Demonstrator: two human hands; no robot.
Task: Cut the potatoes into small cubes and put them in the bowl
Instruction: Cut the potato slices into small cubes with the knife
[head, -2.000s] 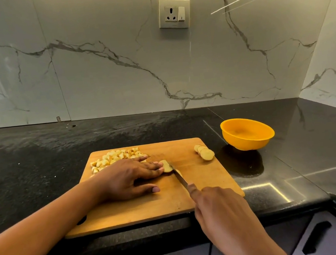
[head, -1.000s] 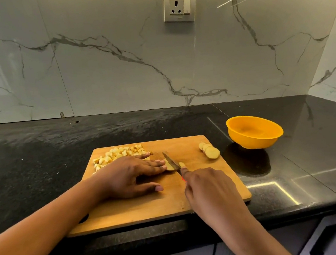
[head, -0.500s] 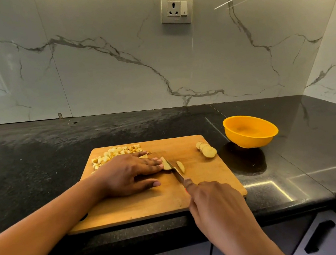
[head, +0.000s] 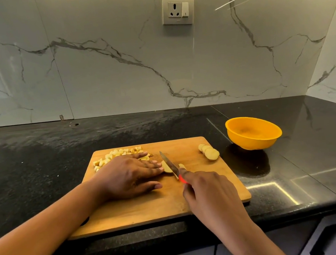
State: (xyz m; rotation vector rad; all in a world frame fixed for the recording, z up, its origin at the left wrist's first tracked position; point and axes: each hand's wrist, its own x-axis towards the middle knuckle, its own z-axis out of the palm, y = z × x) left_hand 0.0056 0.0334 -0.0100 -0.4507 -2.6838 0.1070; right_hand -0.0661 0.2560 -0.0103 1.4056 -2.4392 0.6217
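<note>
One potato slice (head: 167, 167) lies flat near the middle of the cutting board (head: 151, 205), pinned under the straight fingertips of the left hand (head: 129, 174), which lies palm-down with fingers extended and nothing gripped. The knife (head: 168, 162) stands against the slice's right edge, tip pointing away from the person, and the right hand (head: 209, 194) is curled round its red handle. A thin cut strip (head: 182, 166) lies just beside the blade on its right. Judged from its look, the slice is firm, light and probably damp on its cut faces, so it may skid under the blade. Pressing down from above with fingertips held back from the edge seems the sound hold, since a thin flat piece offers little to pinch. A pile of potato cubes (head: 119, 154) sits at the board's far left corner, partly behind the left hand, and a short row of round slices (head: 209, 152) waits near the far right edge. None of the potato is in the orange bowl (head: 251, 142), which stands on the dark countertop (head: 40, 164) just beyond the board's right corner and looks empty. A wall socket (head: 178, 9) sits on the marble backsplash (head: 115, 81) above.
</note>
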